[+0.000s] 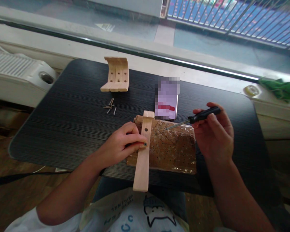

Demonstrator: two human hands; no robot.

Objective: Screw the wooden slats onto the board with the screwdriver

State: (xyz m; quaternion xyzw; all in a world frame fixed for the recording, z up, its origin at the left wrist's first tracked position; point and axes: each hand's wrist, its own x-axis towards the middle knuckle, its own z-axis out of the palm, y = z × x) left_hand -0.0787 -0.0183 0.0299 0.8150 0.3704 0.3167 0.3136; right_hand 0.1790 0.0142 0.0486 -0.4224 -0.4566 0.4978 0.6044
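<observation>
My left hand [125,141] is closed in a pinch at a hole of a pale wooden strip [142,170]. Between its fingertips shows the small round head of a screw [145,144]. Farther up the strip is another dark hole, and the far end carries a short raised block. The strip lies across a block wrapped in brown tape [172,151], its near end jutting past the table edge. In my right hand [216,135] is a screwdriver [204,115] with a black handle; its metal tip points left over the taped block, apart from the screw.
Several loose screws [110,106] lie left of the strip on the dark table [62,122]. Behind them stands a curved wooden piece with holes [118,75]. A phone [168,100] lies beyond the taped block. A tape roll [251,91] and green cloth [280,88] rest on the sill.
</observation>
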